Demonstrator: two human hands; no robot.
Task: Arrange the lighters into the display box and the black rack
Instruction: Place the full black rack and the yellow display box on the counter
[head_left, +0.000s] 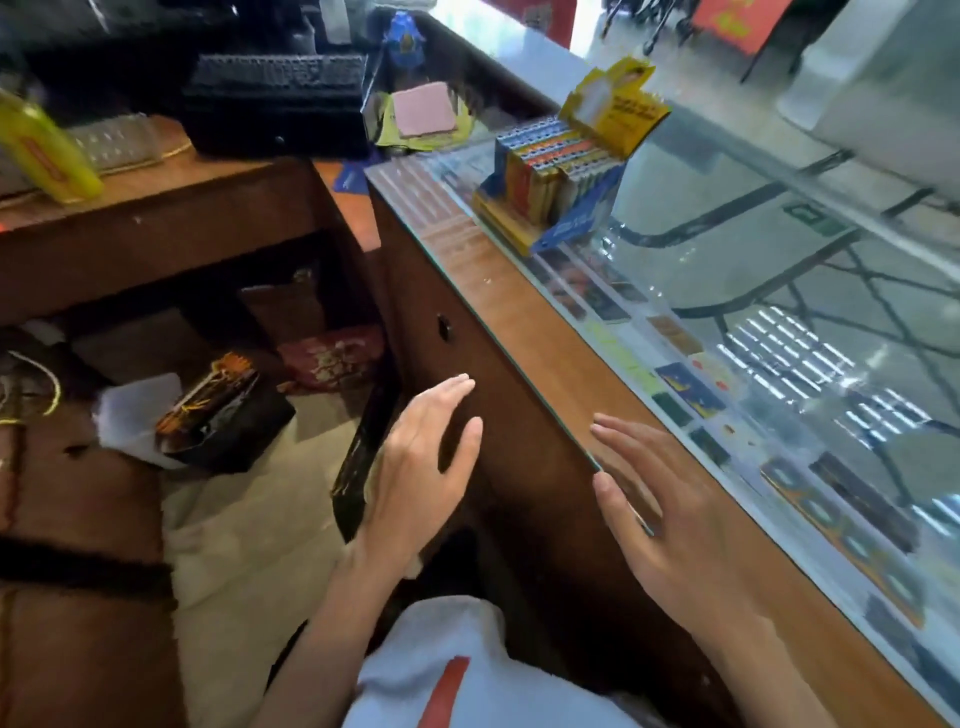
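Observation:
A yellow and blue display box (571, 228) stands on the glass counter top at the upper middle, with rows of lighters (556, 166) upright in it and a yellow header card behind them. My left hand (421, 467) hovers with fingers apart and nothing in it, in front of the counter's wooden side. My right hand (670, 525) is spread flat at the near edge of the glass, holding nothing. Both hands are well short of the box. I cannot make out a black rack with certainty.
The glass counter top (779, 291) runs from upper left to lower right, with cards and stickers under it. A brown desk (156, 218) at left carries a yellow bottle (47, 150) and a black machine (280, 98). A black packet (218, 415) lies below.

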